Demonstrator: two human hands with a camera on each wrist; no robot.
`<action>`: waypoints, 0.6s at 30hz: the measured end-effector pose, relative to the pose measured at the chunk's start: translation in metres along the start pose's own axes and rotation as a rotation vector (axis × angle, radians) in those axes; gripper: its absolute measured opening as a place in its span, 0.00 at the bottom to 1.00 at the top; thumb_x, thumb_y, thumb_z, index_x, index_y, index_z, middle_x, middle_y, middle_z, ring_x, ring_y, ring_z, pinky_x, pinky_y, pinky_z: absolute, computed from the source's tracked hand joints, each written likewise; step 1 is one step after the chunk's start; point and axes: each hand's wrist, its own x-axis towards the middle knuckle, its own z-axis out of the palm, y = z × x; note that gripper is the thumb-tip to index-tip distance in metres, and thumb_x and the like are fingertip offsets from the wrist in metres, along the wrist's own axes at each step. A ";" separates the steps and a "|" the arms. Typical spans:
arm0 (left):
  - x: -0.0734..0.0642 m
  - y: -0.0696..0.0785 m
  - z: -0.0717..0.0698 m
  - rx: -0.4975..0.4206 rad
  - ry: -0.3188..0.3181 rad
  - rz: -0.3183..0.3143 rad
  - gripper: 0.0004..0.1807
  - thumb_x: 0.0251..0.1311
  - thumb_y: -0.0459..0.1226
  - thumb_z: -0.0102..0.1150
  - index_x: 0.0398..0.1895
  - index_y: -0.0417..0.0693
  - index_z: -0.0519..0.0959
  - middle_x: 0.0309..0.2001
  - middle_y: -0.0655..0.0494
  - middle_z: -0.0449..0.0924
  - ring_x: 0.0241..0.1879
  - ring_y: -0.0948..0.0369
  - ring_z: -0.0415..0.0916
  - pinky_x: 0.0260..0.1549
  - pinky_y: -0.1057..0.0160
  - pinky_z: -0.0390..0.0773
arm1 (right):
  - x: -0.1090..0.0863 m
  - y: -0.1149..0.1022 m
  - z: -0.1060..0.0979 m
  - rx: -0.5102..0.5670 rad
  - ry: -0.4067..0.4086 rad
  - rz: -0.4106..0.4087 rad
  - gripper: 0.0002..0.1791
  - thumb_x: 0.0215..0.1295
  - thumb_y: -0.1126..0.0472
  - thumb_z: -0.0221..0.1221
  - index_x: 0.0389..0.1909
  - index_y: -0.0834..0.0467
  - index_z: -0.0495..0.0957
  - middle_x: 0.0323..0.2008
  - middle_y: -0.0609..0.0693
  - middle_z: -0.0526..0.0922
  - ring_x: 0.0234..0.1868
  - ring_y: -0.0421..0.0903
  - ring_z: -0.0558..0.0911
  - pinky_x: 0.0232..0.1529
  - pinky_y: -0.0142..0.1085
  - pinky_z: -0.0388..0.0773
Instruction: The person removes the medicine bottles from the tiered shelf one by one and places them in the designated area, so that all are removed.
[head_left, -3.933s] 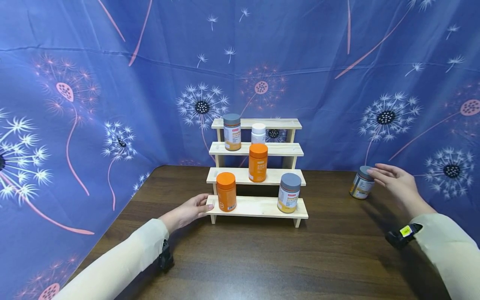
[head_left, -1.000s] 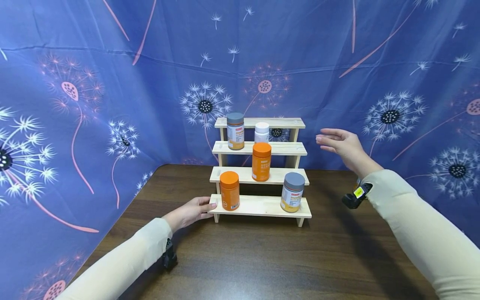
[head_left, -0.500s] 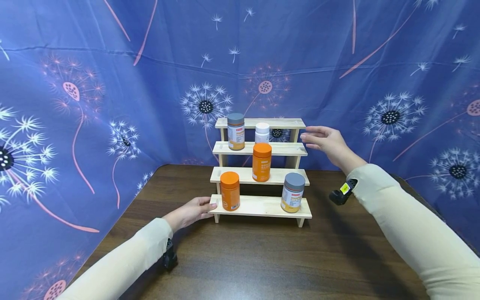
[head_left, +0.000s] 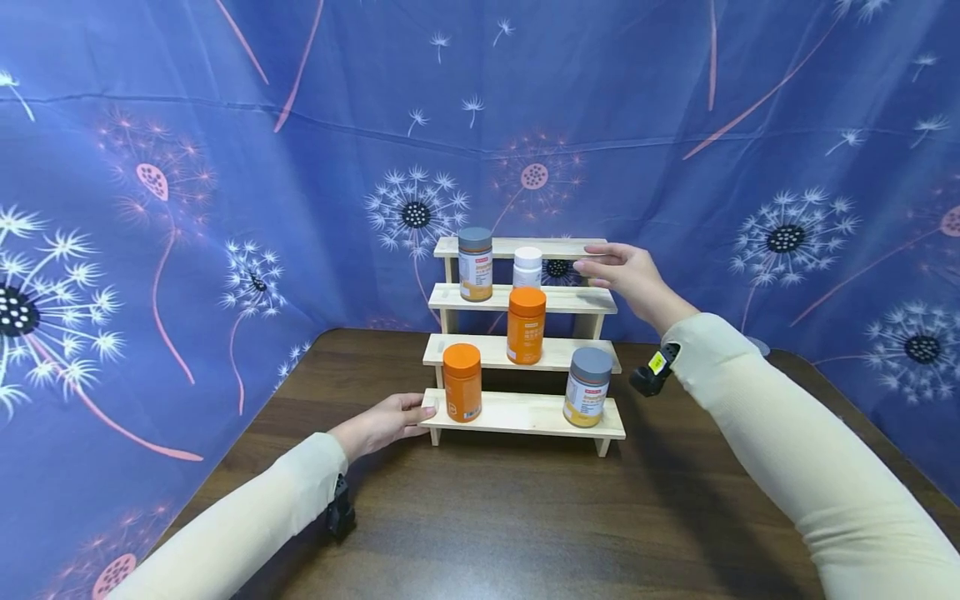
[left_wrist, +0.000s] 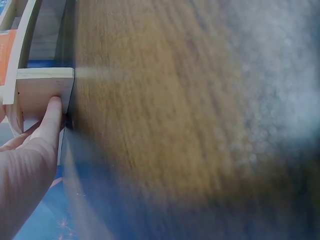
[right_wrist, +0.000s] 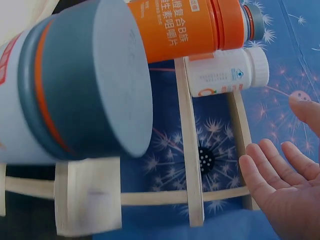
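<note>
In the head view, my left hand (head_left: pixel 384 427) grips the left end of the stepped wooden display rack (head_left: pixel 517 423) by its lowest shelf; the left wrist view has a finger (left_wrist: pixel 52 112) under that shelf, against the leg. My right hand (head_left: pixel 624 279) is at the rack's upper right end, fingers extended and holding nothing. A white bottle (head_left: pixel 527 268) and a grey-lidded jar (head_left: pixel 476 275) stand on the second shelf from the top. An orange jar (head_left: pixel 527 335) is one shelf lower. The lowest shelf bears another orange jar (head_left: pixel 462 392) and a grey-lidded jar (head_left: pixel 587 396).
A grey lid (head_left: pixel 759 345) shows behind the right sleeve (head_left: pixel 750 400), the rest of that jar being hidden. The rack stands on a dark wooden table (head_left: pixel 480 517), before a blue dandelion-print cloth (head_left: pixel 630 108).
My right hand has left the grey-lidded jar at the far right and moved left to the rack's upper right end. The left hand keeps its grip on the rack.
</note>
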 end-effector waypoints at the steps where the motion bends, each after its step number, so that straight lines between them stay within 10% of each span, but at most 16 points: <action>1: 0.000 0.000 0.000 -0.001 0.002 -0.004 0.29 0.72 0.33 0.48 0.69 0.25 0.55 0.62 0.32 0.69 0.48 0.62 0.78 0.65 0.51 0.71 | 0.001 0.000 0.002 0.012 0.000 0.003 0.36 0.63 0.49 0.64 0.69 0.58 0.65 0.62 0.61 0.73 0.54 0.47 0.79 0.64 0.46 0.75; 18: 0.000 0.002 -0.001 0.014 -0.009 -0.012 0.29 0.72 0.33 0.47 0.69 0.24 0.54 0.61 0.32 0.69 0.48 0.62 0.77 0.66 0.49 0.69 | 0.017 -0.016 0.037 0.053 -0.056 0.084 0.35 0.64 0.55 0.64 0.69 0.61 0.63 0.67 0.59 0.67 0.65 0.55 0.71 0.66 0.47 0.72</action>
